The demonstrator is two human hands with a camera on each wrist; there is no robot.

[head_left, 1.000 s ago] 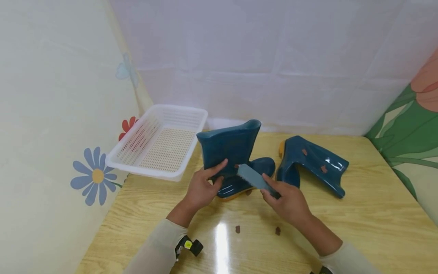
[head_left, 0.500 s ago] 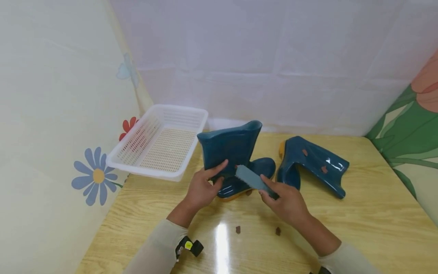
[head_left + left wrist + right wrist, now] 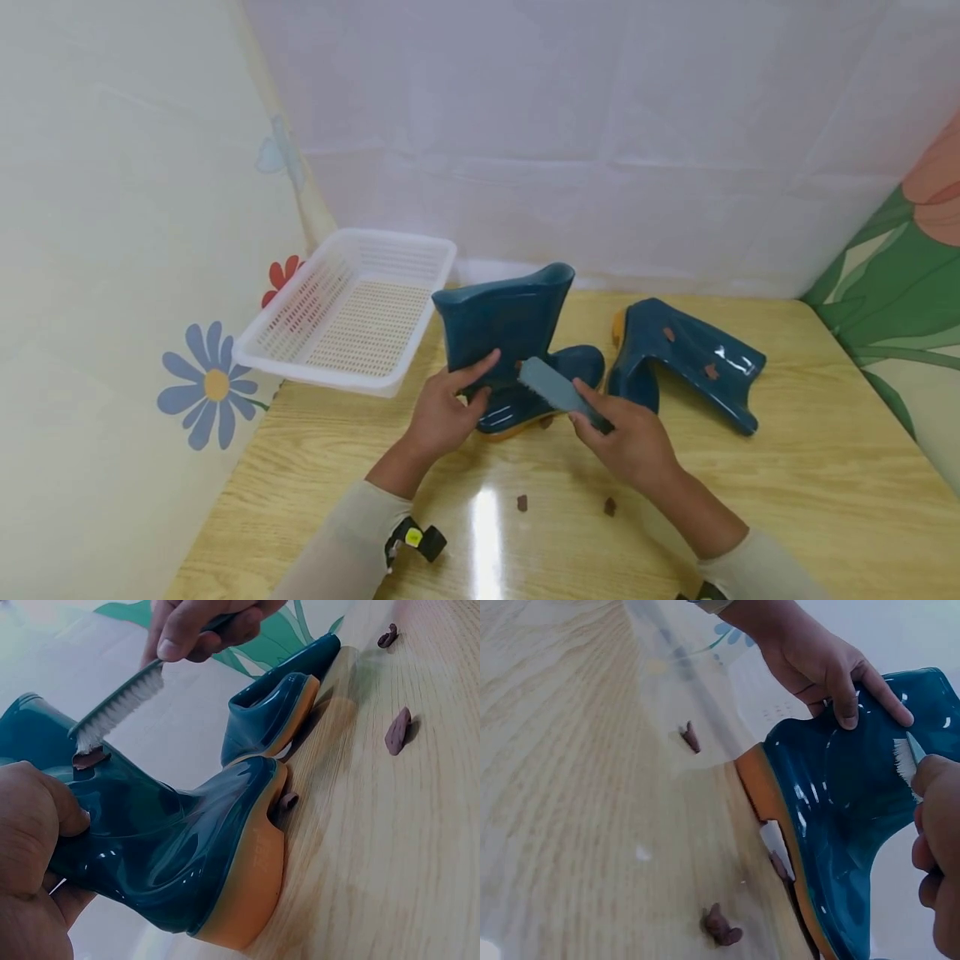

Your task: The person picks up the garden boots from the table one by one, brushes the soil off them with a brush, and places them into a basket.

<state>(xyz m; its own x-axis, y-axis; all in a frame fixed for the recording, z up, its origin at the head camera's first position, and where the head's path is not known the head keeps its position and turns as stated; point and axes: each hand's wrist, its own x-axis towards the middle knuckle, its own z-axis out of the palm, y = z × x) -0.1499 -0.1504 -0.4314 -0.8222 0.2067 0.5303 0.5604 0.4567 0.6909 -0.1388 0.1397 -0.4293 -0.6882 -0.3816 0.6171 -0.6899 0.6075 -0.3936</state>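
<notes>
A dark teal rain boot (image 3: pixel 502 321) with an orange sole stands upright on the table. My left hand (image 3: pixel 441 415) grips its lower shaft from the left, thumb and index finger spread along it. In my right hand (image 3: pixel 633 442) is a grey-green scrubbing brush (image 3: pixel 558 388), held by the handle. Its white bristles (image 3: pixel 131 709) meet a brown, mud-like clump (image 3: pixel 91 759) on the shaft in the left wrist view. To the right, a second rain boot (image 3: pixel 686 354) lies on its side with brown bits (image 3: pixel 711 371) on it.
A white plastic basket (image 3: pixel 397 385) stands at the back left. Loose brown bits (image 3: pixel 522 502) lie on the wooden table (image 3: pixel 810 467) in front of the boots, and another (image 3: pixel 288 801) lies beside the upright boot's sole. Cloth hangs behind and at both sides.
The brush head has shifted slightly left and then back right against the shaft. My left hand and both boots have stayed in place.
</notes>
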